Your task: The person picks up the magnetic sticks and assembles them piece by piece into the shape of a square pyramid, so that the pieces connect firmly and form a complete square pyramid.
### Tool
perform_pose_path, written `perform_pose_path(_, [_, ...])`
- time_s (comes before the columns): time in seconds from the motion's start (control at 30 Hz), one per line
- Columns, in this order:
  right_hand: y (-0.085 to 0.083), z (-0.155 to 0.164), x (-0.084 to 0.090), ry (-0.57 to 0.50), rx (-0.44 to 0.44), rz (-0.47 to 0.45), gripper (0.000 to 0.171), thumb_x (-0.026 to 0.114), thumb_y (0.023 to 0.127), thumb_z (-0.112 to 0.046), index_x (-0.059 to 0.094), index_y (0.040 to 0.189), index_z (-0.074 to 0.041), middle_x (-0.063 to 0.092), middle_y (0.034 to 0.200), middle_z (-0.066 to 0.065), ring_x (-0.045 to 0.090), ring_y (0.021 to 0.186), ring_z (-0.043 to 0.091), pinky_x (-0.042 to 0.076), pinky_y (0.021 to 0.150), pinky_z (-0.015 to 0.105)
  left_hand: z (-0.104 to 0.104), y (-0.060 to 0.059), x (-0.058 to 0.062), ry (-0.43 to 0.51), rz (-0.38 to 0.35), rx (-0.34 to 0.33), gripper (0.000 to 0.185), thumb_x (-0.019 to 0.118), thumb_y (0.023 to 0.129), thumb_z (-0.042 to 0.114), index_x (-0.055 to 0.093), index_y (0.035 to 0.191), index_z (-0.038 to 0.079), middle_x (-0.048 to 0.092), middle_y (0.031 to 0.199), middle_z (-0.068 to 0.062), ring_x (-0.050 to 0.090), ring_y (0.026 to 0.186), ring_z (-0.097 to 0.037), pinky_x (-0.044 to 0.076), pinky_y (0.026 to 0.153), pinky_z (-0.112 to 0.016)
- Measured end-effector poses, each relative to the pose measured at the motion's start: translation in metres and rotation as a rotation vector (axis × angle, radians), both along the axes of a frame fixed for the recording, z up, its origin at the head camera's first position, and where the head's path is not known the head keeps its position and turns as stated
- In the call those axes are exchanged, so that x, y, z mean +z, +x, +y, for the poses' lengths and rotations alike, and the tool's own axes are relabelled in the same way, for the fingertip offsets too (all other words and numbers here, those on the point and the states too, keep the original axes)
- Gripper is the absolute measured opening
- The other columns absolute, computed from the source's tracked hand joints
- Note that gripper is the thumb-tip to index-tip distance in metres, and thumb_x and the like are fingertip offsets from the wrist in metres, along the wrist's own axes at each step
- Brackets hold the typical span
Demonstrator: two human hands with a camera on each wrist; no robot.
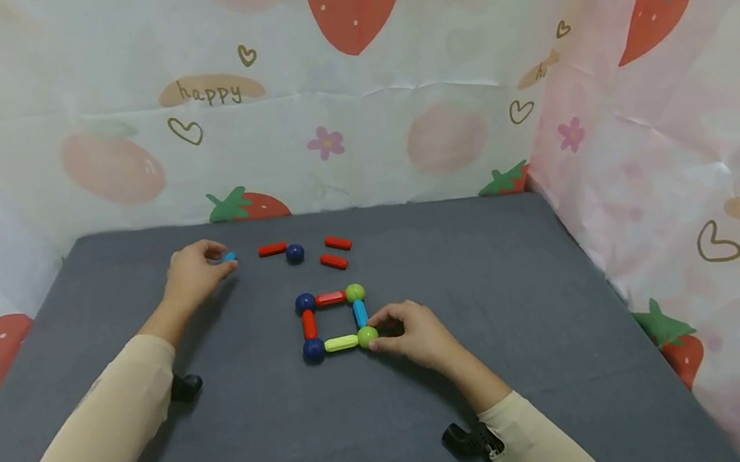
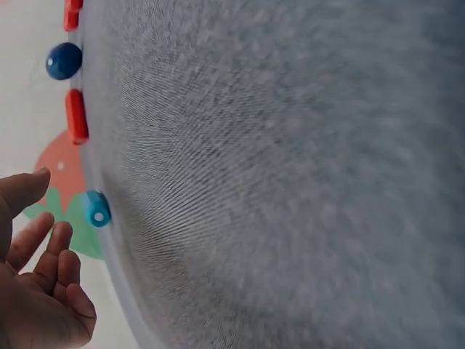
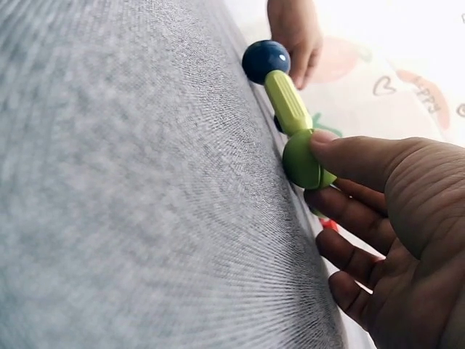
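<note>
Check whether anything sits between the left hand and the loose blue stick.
Nothing visible does. The left hand has its fingertips right beside the blue stick; only bare grey mat lies around them. The red sticks and the ball lie beyond.

Looks like a home play corner, or maybe a small makeshift recording booth set up at home. A low table covered in grey felt-like cloth [image 1: 301,446] is boxed in on three sides by a thin plastic curtain [image 1: 431,57] printed with strawberries, hearts, little flowers and the word "happy". The curtain hangs right along the far edge and both side edges of the tabletop, wrinkled and slightly see-through. On the cloth there are chunky toy building pieces, sticks and balls [image 1: 333,320] in bright colours, which fits a kid's play spot.
</note>
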State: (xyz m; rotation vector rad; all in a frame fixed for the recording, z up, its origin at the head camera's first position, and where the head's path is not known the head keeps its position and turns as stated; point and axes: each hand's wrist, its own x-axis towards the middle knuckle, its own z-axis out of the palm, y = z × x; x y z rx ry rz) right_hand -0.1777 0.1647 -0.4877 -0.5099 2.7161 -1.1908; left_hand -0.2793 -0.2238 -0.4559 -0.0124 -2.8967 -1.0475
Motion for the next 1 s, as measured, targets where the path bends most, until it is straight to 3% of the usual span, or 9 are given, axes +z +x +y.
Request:
perform_pose_path(0.23, [0.0,0.001,0.0,-0.009,0.013,-0.002,0.028,0.085,0.086,-0.033,0.077,0.112,-0.028,0.071,0.106,-0.012,0.057,0.098,0.01,0.049,0.087,0.035,0.001,-0.009,-0.006,-0.057,-0.03,0.041,0.052,0.067,0.1,0.032,0.057,0.138,-0.002,0.061,0.134,-0.026,0.042,0.127,-0.049,0.031,0.107,-0.064])
perform_pose_path(0.67, [-0.001,0.001,-0.001,-0.01,0.011,0.007,0.028,0.085,0.085,-0.034,0.077,0.112,-0.028,0.071,0.108,-0.012,0.057,0.099,0.011,0.049,0.089,0.036,0.003,-0.027,-0.016,-0.12,-0.103,0.095,0.044,0.066,0.1,0.031,0.064,0.129,-0.002,0.066,0.124,-0.024,0.051,0.119,-0.046,0.034,0.105,-0.063])
perform_pose_path(1.0, [-0.001,0.002,-0.003,-0.003,0.0,0.012,0.029,0.085,0.085,-0.033,0.077,0.112,-0.029,0.071,0.108,-0.014,0.057,0.1,0.01,0.049,0.09,0.036,0.008,-0.025,-0.015,-0.13,-0.11,0.094,0.041,0.062,0.101,0.032,0.067,0.124,-0.002,0.067,0.121,-0.023,0.057,0.115,-0.044,0.034,0.106,-0.065])
